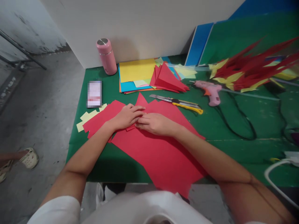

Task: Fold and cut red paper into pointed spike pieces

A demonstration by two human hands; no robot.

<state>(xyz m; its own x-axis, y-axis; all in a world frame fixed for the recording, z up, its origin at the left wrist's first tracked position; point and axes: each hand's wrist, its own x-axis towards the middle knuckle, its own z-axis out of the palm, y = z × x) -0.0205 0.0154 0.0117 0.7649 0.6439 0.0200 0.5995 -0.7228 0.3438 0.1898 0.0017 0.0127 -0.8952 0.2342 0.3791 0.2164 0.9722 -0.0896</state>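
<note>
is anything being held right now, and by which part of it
The left hand and right hand meet on a small, straight-edged red paper piece; whether they pinch or only press it, and exactly where, is hidden.

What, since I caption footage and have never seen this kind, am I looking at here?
No machine here: a person works bare-handed, seen by one camera worn on the head, facing forward and down. The left hand and right hand meet over a small red paper piece, above a large red paper sheet. The piece is partly hidden, so the exact grip is unclear. Beyond, on the green table, lie a yellow-handled utility knife, a pink glue gun, pointed red paper pieces and a stack of coloured paper; a pink bottle stands near the back.
</note>
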